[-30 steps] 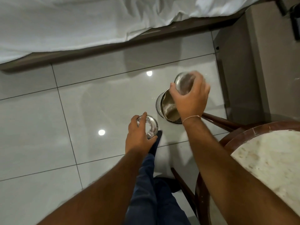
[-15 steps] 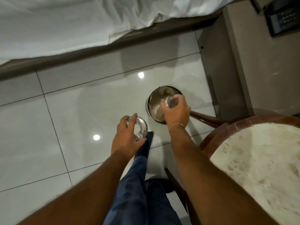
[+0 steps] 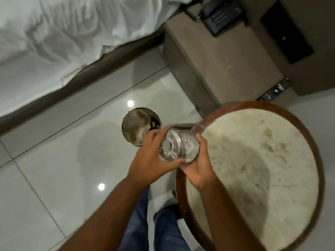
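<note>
Far left, bed [image 3: 54, 33] with white sheet, above glossy tiled floor [image 3: 54, 160]. Centre, metal bin [image 3: 136, 127] on the floor, below and just left of the hands. Left hand [image 3: 150, 160] gripping the base end of the glass [image 3: 178, 148], fingers [image 3: 156, 134] curled over the top and thumb beneath. Glass held in the air, tipped on its side with base toward the camera, between bin and tabletop, over the tabletop's wooden edge; possibly two nested pieces, not to be told apart here. Right hand [image 3: 198, 167] gripping the mouth end, fingers curled round it from below and behind. Right, round stone tabletop [image 3: 262, 160] in a wooden rim. Beyond, nightstand [image 3: 226, 60] with phone [image 3: 219, 13]. Handling, as judged: rigid, smooth, probably slippery, fairly light, breakable on tile or stone. Best taken round the side wall near the thick base, not by the thin rim. To be set down gently and upright.
</note>
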`<state>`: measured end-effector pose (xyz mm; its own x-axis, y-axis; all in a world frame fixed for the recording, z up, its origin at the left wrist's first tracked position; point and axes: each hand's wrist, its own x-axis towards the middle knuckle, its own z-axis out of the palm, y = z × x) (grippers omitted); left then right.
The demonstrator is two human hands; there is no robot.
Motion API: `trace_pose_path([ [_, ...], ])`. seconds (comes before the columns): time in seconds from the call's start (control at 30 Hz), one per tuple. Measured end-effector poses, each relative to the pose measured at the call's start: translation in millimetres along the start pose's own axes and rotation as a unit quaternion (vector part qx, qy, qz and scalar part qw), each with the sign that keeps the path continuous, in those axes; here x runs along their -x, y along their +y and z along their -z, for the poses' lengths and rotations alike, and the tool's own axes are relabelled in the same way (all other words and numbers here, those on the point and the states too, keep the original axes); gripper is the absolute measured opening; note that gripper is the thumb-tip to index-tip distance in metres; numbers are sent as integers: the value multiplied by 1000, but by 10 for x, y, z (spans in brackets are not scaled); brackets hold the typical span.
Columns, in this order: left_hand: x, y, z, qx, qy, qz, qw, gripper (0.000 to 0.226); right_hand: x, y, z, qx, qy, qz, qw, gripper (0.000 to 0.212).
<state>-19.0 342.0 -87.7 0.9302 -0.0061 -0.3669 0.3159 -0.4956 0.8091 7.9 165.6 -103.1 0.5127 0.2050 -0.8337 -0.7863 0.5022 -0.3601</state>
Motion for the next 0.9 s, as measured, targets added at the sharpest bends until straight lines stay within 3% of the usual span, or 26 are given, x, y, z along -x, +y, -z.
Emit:
trace_pose_path([
  [0.03, 46, -19, -21, 10, -29, -10, 999, 110, -12, 67, 30, 4, 7, -9, 1000, 67],
  [0.07, -24, 603, -507, -13, -113, -75, 991, 111, 434, -272, 562, -33, 45, 43, 998, 64],
  [0.1, -26, 726, -652, -26, -156, -100, 982, 112, 558, -319, 700, -36, 47, 46, 997, 62],
  [0.23, 5, 840, -891, -76, -185, -113, 973, 118, 795, -199, 833, -36, 63, 48, 996, 55],
  [0.4, 146, 1087, -1464, -142, -296, -147, 933, 122, 1141, -156, 1360, -122, 106, 73, 984, 90],
  [0.6, 203, 1241, -2054, -225, -321, -173, 903, 117, 1335, -135, 1871, -78, 241, 95, 963, 72],
  [0.67, 231, 1294, -2262, -285, -303, -213, 884, 111, 1339, -148, 2045, -31, 357, 125, 925, 60],
  [0.77, 243, 1341, -2481, -365, -281, -260, 849, 106, 1347, -200, 2249, 118, 523, 208, 818, 29],
  [0.83, 232, 1352, -2608, -398, -258, -278, 835, 108, 1350, -234, 2394, 219, 558, 246, 762, 15],
  [0.9, 197, 1354, -2682, -419, -231, -290, 829, 111, 1305, -241, 2528, 289, 568, 290, 714, 14],
])
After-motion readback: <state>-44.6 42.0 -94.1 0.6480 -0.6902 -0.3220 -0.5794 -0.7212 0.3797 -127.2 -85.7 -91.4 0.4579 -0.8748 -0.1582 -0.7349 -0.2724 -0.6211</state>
